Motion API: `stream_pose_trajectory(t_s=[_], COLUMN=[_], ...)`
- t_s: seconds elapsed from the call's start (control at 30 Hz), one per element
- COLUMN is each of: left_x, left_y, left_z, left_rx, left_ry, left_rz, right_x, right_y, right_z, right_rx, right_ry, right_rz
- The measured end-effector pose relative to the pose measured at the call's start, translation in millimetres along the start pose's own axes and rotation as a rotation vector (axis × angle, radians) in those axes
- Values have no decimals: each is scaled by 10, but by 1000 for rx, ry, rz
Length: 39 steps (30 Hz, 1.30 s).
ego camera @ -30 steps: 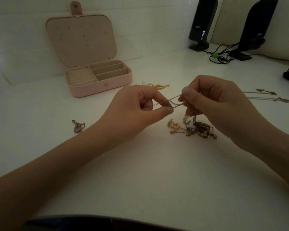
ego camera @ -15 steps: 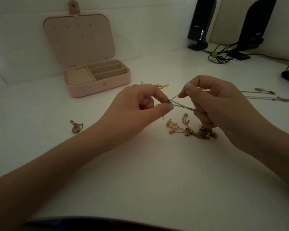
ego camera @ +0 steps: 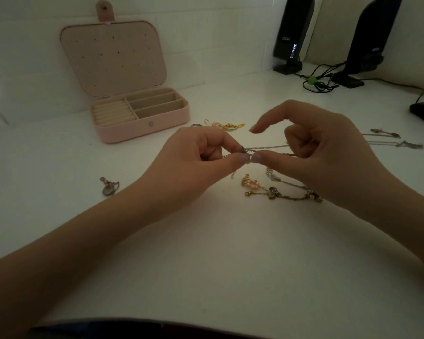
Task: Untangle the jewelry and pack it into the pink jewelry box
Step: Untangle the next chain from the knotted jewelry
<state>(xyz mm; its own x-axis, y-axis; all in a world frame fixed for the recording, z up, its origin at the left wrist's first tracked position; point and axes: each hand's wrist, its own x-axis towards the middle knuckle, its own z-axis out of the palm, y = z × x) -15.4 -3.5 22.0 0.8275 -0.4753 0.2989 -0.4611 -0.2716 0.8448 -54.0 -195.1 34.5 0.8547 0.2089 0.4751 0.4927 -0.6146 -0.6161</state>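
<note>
Head view: the left hand (ego camera: 194, 162) pinches a thin silver chain (ego camera: 267, 148) between thumb and forefinger, at what looks like its clasp end, with the other fingers curled into the palm. The right hand (ego camera: 323, 157) meets it thumb tip to thumb tip; its thumb lies under the same chain, its forefinger is lifted and stretched out above the strand without touching it, and its lower fingers are curled around the chain where it runs into the palm. Both hands hover above the white table (ego camera: 206, 265), forearms coming in from the lower corners.

Taking the held chain as landmark: directly below it, on the table, lies the tangled heap of jewelry (ego camera: 279, 189), gold and silver pieces with a small pink beaded item, partly hidden by the right hand. Just behind the chain sits a small gold piece (ego camera: 227, 125). To its right, past the right hand, two thin necklaces (ego camera: 392, 139) lie stretched out. To its left and slightly nearer the camera is a lone pendant (ego camera: 108, 187). Farther behind and to the left stands the pink jewelry box (ego camera: 142, 113), lid upright and open, its compartments holding nothing visible. Far behind on the right are two black speakers (ego camera: 294, 33) with cables.
</note>
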Motion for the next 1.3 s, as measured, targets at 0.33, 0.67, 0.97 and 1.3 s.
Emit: stream_pose_trajectory(t_s=[0.33,0.67,0.97,1.3], left_x=[-9,-4,10,-3], left_y=[4,0,-3,-2], left_z=[2,43,17,10], left_rx=[-20,-24,4,33], left_ry=[-48,-99,-70,-62], left_rz=[-35,-51,-55,-18], right_x=[-10,-1,42,62], right_y=[67,84,138,40], right_z=[10,-10,126,161], right_rx=[-204,-498,-122,472], right_ry=[11,-73,-124,-204], right_rz=[-98,-257,-23,379])
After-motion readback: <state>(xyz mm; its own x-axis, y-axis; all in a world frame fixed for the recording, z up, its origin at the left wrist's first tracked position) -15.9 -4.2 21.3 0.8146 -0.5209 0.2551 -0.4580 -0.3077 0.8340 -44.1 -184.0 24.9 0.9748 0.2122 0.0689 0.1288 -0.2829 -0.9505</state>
